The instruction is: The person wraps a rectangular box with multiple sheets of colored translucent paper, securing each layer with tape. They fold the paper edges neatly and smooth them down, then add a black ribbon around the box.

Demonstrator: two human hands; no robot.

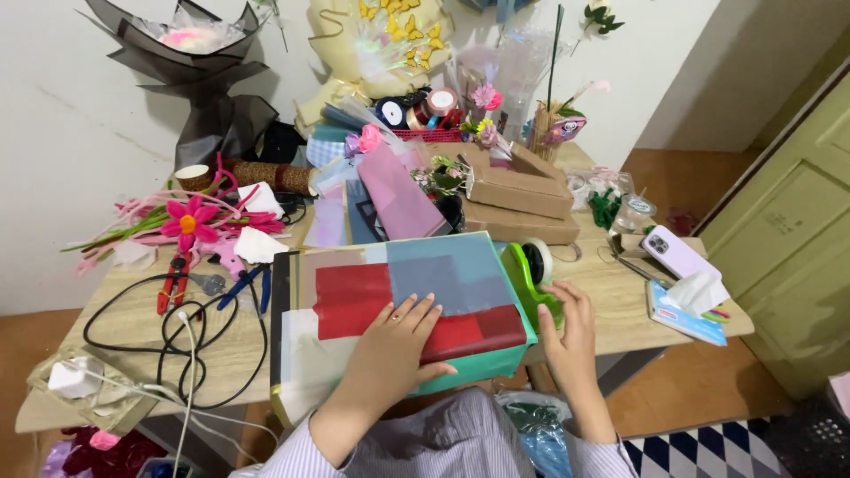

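The left hand (397, 341) lies flat, fingers spread and gripping nothing, on a stack of coloured paper sheets (398, 301) — red, blue-grey and teal — at the near edge of the wooden table (620, 305); the right hand (568, 329) touches the base of a green tape dispenser (531, 279) just beside the stack, fingers loosely curled, clamped on nothing; a pink pipe-cleaner flower (188, 221) and pliers (173, 285) lie well to the left — a phone (677, 254) to the right
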